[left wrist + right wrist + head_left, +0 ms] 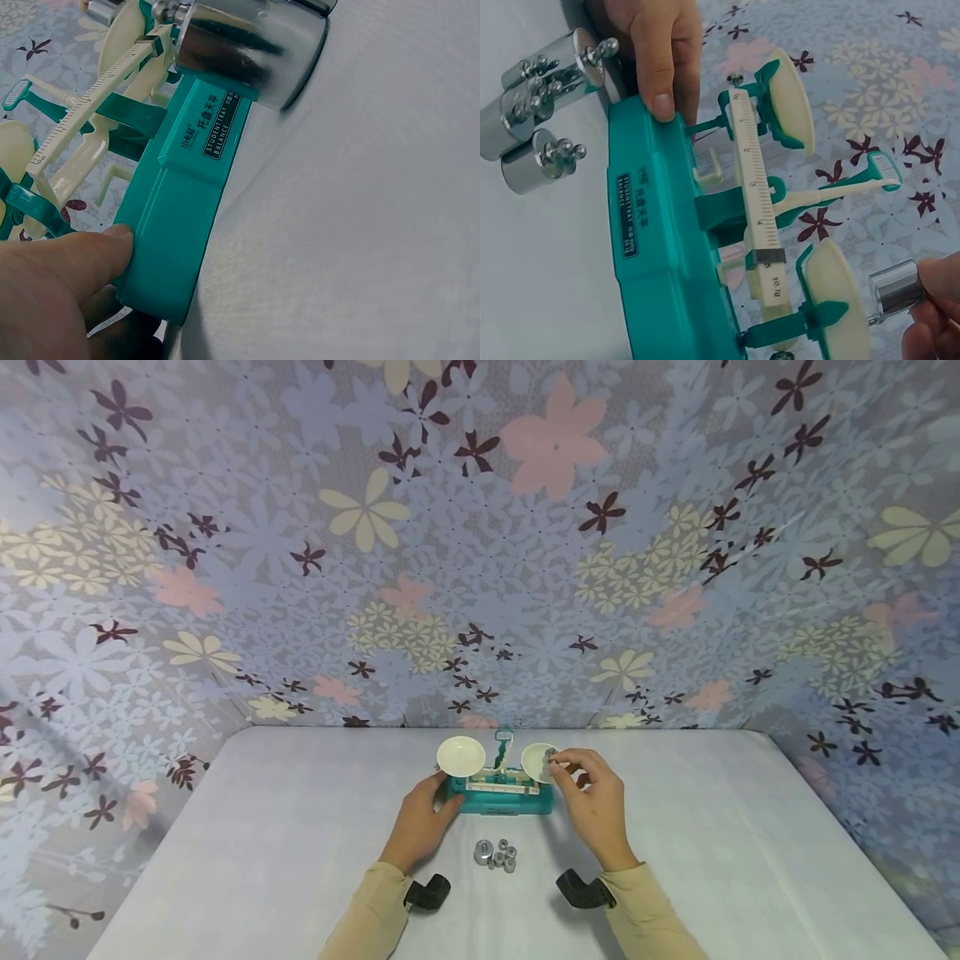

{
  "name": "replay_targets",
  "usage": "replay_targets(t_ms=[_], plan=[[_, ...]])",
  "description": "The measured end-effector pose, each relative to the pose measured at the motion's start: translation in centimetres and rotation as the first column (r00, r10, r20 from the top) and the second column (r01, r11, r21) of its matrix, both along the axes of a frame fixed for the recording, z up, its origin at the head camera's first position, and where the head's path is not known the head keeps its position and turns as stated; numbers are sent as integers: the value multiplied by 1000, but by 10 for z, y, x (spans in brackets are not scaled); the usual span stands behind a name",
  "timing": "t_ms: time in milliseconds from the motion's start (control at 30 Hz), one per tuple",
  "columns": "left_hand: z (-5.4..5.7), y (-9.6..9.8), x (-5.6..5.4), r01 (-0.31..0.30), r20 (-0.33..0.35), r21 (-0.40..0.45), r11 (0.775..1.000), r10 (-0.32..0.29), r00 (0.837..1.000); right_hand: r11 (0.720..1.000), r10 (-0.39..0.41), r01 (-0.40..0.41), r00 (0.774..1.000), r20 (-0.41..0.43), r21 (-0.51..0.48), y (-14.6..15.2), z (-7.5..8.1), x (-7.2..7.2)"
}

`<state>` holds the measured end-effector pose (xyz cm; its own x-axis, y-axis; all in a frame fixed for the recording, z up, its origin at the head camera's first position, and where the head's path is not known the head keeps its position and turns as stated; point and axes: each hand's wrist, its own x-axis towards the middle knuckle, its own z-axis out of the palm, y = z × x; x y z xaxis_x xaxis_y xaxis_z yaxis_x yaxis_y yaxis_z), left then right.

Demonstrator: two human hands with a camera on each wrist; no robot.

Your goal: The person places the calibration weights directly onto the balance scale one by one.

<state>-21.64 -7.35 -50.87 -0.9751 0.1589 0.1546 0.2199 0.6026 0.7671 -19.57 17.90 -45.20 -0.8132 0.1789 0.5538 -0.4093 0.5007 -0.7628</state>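
Observation:
A teal student tray balance (498,803) with two cream pans stands near the back of the table. My left hand (420,822) grips the left end of its base, thumb (105,251) on the front side and fingers behind. The left pan (461,756) holds nothing visible. Between thumb and fingers my right hand (596,806) pinches a shiny metal weight (897,289) at the right pan (531,762). In the right wrist view the weight's knob points towards that pan; whether they touch I cannot tell. The white beam scale (754,172) carries a dark slider (768,256).
Several knobbed metal weights of different sizes, the largest weight (483,852) among them, stand in front of the balance. A white cloth (300,835) covers the table. Flower-patterned fabric (480,568) rises behind it. A black wrist mount (429,893) sits on each sleeve.

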Motion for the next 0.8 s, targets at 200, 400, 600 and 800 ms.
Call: replay_targets(t_ms=[200, 400, 600, 800], plan=[[1, 0, 0, 0, -2, -4, 1000, 0, 1000, 1000, -7, 7, 1000, 15, -17, 2, -3, -3], [0, 0, -1, -2, 9, -4, 1000, 2, 1000, 1000, -14, 14, 1000, 21, -18, 3, -5, -5], [0, -1, -1, -3, -1, -9, 1000, 3, 1000, 1000, -16, 16, 1000, 16, -3, 4, -9, -8], [2, -1, 0, 2, -7, 0, 1000, -2, 1000, 1000, -19, 19, 1000, 15, -2, 6, -11, -9]])
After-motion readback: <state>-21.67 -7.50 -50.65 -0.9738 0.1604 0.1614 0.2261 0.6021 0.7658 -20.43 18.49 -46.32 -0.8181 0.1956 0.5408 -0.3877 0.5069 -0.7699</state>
